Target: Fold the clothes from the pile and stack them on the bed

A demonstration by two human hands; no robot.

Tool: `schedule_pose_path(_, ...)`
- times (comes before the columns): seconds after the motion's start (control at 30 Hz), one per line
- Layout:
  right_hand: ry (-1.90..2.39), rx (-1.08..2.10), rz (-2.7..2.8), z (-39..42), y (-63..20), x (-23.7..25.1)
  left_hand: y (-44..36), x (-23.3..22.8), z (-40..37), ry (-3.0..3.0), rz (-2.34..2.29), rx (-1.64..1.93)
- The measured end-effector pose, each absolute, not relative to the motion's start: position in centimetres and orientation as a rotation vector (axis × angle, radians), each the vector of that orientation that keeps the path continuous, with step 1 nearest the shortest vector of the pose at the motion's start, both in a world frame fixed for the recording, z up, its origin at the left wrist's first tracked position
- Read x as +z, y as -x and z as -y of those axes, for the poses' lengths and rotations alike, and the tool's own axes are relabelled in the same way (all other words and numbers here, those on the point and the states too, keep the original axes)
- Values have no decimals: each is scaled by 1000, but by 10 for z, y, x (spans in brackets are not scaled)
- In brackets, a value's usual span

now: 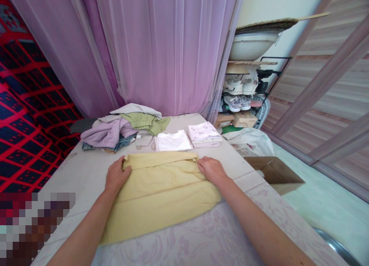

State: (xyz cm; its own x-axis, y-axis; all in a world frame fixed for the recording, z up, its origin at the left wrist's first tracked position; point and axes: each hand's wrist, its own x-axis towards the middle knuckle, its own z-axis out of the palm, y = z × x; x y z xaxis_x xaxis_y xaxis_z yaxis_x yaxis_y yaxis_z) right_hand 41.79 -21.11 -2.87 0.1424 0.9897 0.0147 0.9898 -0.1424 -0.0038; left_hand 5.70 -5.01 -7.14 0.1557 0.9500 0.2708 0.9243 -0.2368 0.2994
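A pale yellow garment [161, 189] lies spread flat on the table [86, 170] in front of me, its far edge folded over. My left hand [117, 175] rests on the garment's far left corner, fingers curled over the folded edge. My right hand [211, 169] presses down on the far right corner of the same fold. Both hands hold the cloth against the tabletop.
Behind the garment lie a folded white cloth [173, 141], a folded pink-patterned stack [204, 134] and a loose heap of clothes [121, 127]. A purple curtain [161, 47] hangs behind. An open cardboard box [273, 173] sits on the floor right, near a shoe rack [245, 93].
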Motion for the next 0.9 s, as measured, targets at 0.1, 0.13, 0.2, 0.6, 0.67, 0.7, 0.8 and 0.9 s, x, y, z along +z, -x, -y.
schedule_pose_path(0.1, 2310, -13, 1885, 217, -424, -36, -57, -71, 51, -2343, -1902, 611)
schedule_pose_path(0.13, 2287, 2, 1835, 219, -426, -39, -57, -71, 51, -2343, -1901, 607)
schedule_pose_path(0.2, 2253, 40, 1787, 223, -431, -43, -57, -72, 51, -2344, -1901, 602)
schedule_pose_path(0.6, 2518, -69, 1833, 209, -395, -20, -57, -74, 50, -2354, -1896, 625)
schedule_pose_path(0.67, 2547, -91, 1840, 208, -392, -19, -57, -74, 51, -2351, -1899, 621)
schedule_pose_path(0.7, 2543, -116, 1837, 208, -393, -19, -58, -74, 51, -2350, -1900, 621)
schedule_pose_path(0.8, 2459, -202, 1778, 215, -405, -21, -58, -74, 51, -2351, -1900, 624)
schedule_pose_path(0.9, 2290, -161, 1714, 223, -425, -24, -57, -74, 51, -2342, -1903, 621)
